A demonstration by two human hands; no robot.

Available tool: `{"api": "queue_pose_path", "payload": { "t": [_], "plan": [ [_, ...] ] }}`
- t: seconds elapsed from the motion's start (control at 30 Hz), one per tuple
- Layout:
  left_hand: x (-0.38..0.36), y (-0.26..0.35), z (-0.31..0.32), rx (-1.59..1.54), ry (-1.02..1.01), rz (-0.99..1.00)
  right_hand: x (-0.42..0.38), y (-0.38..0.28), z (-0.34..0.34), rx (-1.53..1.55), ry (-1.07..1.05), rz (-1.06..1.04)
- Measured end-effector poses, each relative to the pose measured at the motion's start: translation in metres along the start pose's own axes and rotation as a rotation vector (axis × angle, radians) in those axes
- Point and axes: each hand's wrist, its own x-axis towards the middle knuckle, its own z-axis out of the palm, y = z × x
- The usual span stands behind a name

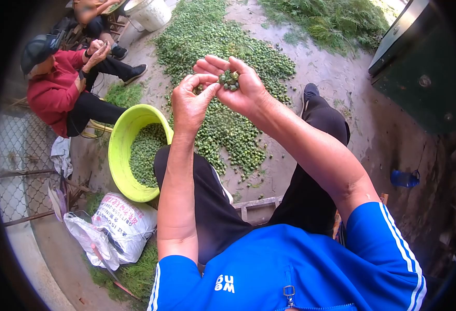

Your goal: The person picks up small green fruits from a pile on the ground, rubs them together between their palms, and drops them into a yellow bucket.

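Observation:
My right hand (246, 90) is turned palm up and cupped, with several small green cones (229, 81) and a bit of leaf lying in it. Close against it, my left hand (190, 103) has its fingers curled, and its thumb tip reaches the edge of the right palm. Something small and green shows between the left fingers, apparently more cones. Below both hands, a wide heap of the same green cones (228, 124) spreads over the concrete floor. A yellow-green bucket (118, 155), partly filled with cones, stands by my left knee.
A white woven sack (127, 223) lies at lower left beside cut green sprigs. At upper left, a person in a red top (57, 98) sits near another person. A white bucket (153, 14), a sprig pile (332, 23) and a dark metal box (425, 72) stand farther out.

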Motion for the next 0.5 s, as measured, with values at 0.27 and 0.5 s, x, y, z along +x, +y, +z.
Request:
{"api": "queue_pose_path", "payload": {
  "t": [0.27, 0.5],
  "plan": [
    [0.001, 0.005, -0.018, -0.988, -0.158, -0.398, 0.001, -0.004, -0.005, 0.016, -0.001, 0.038],
    [-0.001, 0.007, 0.003, -0.317, -0.061, -0.091, 0.001, 0.002, -0.001, -0.076, 0.02, -0.019]
  ]
}}
